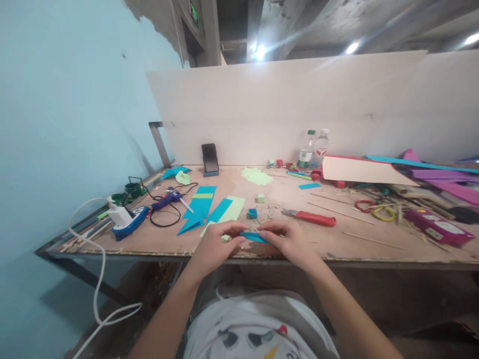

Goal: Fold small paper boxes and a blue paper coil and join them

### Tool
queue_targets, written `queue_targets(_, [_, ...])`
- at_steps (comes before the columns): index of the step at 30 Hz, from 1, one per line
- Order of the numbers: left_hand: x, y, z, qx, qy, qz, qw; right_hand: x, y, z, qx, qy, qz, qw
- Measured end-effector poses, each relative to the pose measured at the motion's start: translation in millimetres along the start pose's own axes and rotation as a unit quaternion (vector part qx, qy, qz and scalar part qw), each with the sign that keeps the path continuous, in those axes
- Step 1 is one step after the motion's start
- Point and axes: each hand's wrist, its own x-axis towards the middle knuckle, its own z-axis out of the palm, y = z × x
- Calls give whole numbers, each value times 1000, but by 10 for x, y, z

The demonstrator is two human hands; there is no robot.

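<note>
Near the table's front edge, a narrow blue paper strip (253, 237) lies between my two hands. My left hand (221, 242) pinches its left end between thumb and fingers. The right end is held the same way by my right hand (286, 239). Just beyond the strip sits a small blue paper cube (253, 213), and a pale green cube (260, 198) is a little farther back. A red utility knife (314, 218) rests to the right of the cubes. Blue sheets (202, 199) and light green paper (234, 208) are left of my hands.
A blue glue gun (166, 200) with its cable and a power strip (130, 224) lie at the left. A phone (210, 158) stands at the back. Bottles (307, 149), thin sticks (372, 240), scissors (364, 205) and a purple box (437, 227) are to the right.
</note>
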Motion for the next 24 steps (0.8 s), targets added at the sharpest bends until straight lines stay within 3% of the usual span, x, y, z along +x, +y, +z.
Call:
queue_targets(6, [-5,-16,3,-24,-36,-22,999,4,29,-3,6,16,22,1000])
queue_targets(11, [-17,-7,-2,-46,-51,34,997,8,-3,0,14,23,35,999])
queue_targets(15, [-6,33,0,-13,-59,23,998,11,-40,10,37,39,37,998])
queue_targets(18, [11,21,-2,-10,-35,26,999,8,-62,10,64,63,47,995])
queue_targets(24, [56,-113,-20,-103,92,12,990,-17,-63,-39,129,135,68,980])
